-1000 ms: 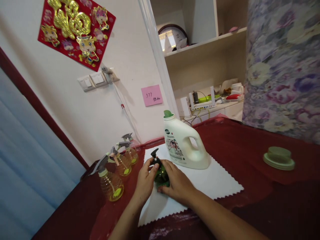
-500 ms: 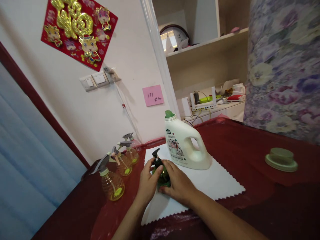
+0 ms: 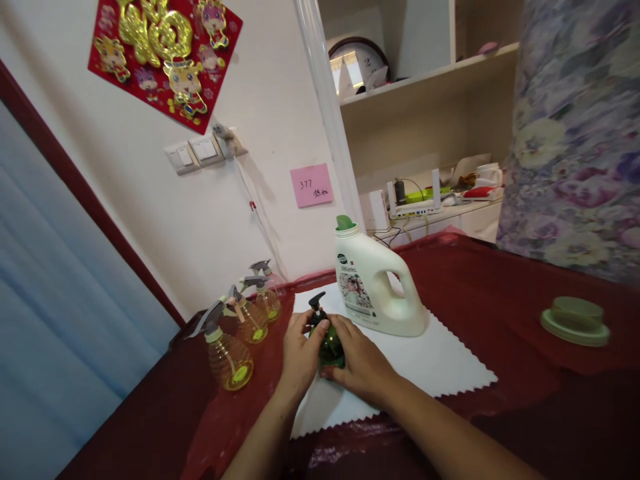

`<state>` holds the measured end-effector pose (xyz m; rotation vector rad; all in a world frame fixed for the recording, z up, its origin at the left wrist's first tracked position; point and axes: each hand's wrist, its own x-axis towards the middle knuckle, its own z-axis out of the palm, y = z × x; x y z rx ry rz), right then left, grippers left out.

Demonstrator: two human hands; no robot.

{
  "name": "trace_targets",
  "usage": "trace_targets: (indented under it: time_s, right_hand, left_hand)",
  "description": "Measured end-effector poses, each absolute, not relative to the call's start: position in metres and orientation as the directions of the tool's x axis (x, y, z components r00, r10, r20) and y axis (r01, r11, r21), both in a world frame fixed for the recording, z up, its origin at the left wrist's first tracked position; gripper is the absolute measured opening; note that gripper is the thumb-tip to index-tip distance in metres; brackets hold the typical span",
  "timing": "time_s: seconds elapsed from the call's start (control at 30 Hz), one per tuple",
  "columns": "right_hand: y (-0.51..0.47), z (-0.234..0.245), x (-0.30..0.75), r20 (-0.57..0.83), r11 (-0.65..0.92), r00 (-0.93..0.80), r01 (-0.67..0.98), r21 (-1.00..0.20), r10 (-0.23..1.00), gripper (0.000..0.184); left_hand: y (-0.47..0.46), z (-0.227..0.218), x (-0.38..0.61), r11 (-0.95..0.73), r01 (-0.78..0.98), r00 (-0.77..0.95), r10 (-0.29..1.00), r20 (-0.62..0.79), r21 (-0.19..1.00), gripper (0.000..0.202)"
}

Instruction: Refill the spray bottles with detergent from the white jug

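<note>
A small green spray bottle (image 3: 331,347) with a black trigger head stands on a white cloth (image 3: 430,360) on the red table. My left hand (image 3: 299,357) is closed around the bottle's neck and trigger head from the left. My right hand (image 3: 363,365) wraps the bottle's body from the right and holds it against the cloth. A large white detergent jug (image 3: 375,287) with a green cap stands just behind the bottle, apart from both hands.
Three amber spray bottles (image 3: 231,357) stand in a row at the table's left, near the wall. A green round lid (image 3: 575,320) lies at the right. A flowered fabric (image 3: 575,147) hangs at the right. Shelves with clutter are behind.
The hands stay on the green bottle; the left fingers have shifted up around the trigger head. The view has drifted slightly, so everything sits a little to the right.
</note>
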<state>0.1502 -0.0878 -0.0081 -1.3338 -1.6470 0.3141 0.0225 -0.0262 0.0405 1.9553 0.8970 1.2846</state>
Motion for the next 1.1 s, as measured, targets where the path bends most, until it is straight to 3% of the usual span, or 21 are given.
trace_targets:
  time_s: [0.33,1.1]
  right_hand:
    - [-0.0875,-0.0117,0.1513,0.497,0.366,0.045,0.618,-0.695,0.867,0.094]
    - [-0.0883,-0.0099,0.1509,0.494,0.36,0.047,0.626,-0.692,0.868,0.094]
  left_hand:
    - [-0.0255,0.0356,0.0217,-0.522,0.198,0.259,0.844,0.469,0.83,0.032]
    - [-0.0291,0.0329,0.0205,-0.551,0.193,0.286,0.823,0.491,0.812,0.024]
